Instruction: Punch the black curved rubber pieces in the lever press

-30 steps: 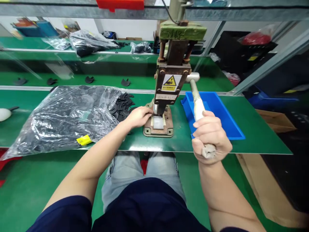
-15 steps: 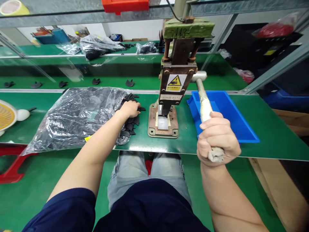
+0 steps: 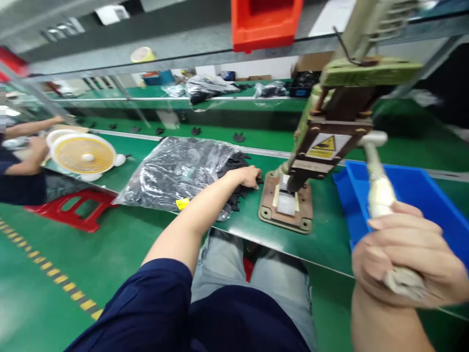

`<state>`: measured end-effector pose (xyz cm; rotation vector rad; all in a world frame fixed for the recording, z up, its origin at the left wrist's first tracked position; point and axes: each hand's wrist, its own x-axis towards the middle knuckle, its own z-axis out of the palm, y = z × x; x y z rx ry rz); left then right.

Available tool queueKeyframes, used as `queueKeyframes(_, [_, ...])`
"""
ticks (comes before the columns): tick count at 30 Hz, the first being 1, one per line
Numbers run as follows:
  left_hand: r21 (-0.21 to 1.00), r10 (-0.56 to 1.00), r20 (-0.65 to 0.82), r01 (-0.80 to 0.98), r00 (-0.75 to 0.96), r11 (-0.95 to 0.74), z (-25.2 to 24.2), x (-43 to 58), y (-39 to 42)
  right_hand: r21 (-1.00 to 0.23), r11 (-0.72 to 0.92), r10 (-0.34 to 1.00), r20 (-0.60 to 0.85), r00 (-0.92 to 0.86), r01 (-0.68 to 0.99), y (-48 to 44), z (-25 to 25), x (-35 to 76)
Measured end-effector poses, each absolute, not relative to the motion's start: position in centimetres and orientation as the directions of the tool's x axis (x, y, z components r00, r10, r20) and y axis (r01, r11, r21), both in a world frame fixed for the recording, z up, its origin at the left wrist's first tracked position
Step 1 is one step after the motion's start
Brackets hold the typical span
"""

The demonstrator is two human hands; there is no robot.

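Black curved parts point(image 3: 231, 204) spill from the open end of a clear plastic bag point(image 3: 176, 171) on the green bench. My left hand point(image 3: 249, 177) rests on them with its fingers curled around a dark part, most of which is hidden. The wrapped lever handle point(image 3: 380, 193) of a hand press point(image 3: 326, 146) is in the closed grip of my right hand point(image 3: 408, 254). Below the press head, a pale block point(image 3: 286, 203) sits on the rusty base plate point(image 3: 269, 210).
Behind my right hand is a blue tray point(image 3: 421, 190). Several black parts lie along the rear strip. A white and yellow fan point(image 3: 86, 154) stands at left, near another person's arms. An orange bin point(image 3: 267, 24) hangs over the shelf edge.
The view has swung left, bringing the fan and the other person's arms into sight. My left hand is still at the black parts and my right hand still grips the lever.
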<state>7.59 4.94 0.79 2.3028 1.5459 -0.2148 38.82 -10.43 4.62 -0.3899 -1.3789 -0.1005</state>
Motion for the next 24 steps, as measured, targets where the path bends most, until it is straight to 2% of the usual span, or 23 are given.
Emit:
queueKeyframes(4, [0.272,0.907,-0.259,0.927,0.33,-0.26,0.5,7.8,4.9,-0.231,0.924,0.164,0.959,0.231,0.304,-9.2,4.2,38.7])
queueKeyframes(7, [0.321,0.94,-0.148,0.914,0.307,-0.247,0.5,7.7,3.6,-0.219,0.926,0.167,0.968,0.185,0.308,-10.2,4.8,38.4])
queueKeyframes(10, [0.37,0.939,-0.111,0.891,0.324,-0.263,0.2,7.5,2.3,-0.228,0.927,0.195,0.971,0.135,0.299,-11.4,5.5,38.0])
queueKeyframes(12, [0.53,0.964,-0.096,0.832,0.25,-0.163,-0.2,7.4,1.8,-0.235,0.925,0.214,0.972,0.101,0.297,-11.9,5.8,37.9])
queueKeyframes(14, [0.68,0.965,-0.154,0.732,0.215,-0.055,-0.4,7.5,1.4,-0.247,0.921,0.236,0.969,0.074,0.3,-12.2,5.9,37.9])
queueKeyframes(17, [0.793,0.956,-0.206,0.608,0.211,0.037,-0.7,7.7,0.7,-0.273,0.913,0.267,0.962,0.064,0.304,-12.6,6.1,37.9])
queueKeyframes(24, [0.743,0.956,-0.243,0.665,0.165,0.074,0.5,7.7,-0.5,-0.304,0.895,0.293,0.952,0.083,0.326,-12.9,6.1,37.7])
